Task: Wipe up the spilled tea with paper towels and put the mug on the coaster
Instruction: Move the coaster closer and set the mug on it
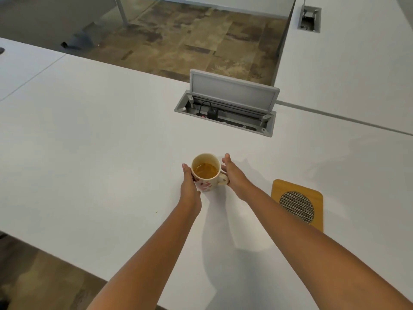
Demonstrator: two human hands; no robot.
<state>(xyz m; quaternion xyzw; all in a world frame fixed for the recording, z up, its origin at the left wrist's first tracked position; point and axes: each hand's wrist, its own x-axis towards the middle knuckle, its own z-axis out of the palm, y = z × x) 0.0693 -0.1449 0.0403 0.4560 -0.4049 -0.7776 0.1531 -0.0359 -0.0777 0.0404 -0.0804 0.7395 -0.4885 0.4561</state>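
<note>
A cream mug (206, 183) with pink hearts stands upright on the white table (100, 153), half full of amber tea. My left hand (188, 189) cups the mug's left side, with its fingers hidden behind the mug. My right hand (234, 175) lies against the right side by the handle, fingers straight. A wooden coaster (296, 205) with a round mesh inset lies flat to the right of the mug, partly under my right forearm.
An open cable box (225, 113) with its grey lid raised is set into the table beyond the mug. A second cable box (309, 19) sits in the far right desk. The table's front edge runs diagonally at lower left, above the floor.
</note>
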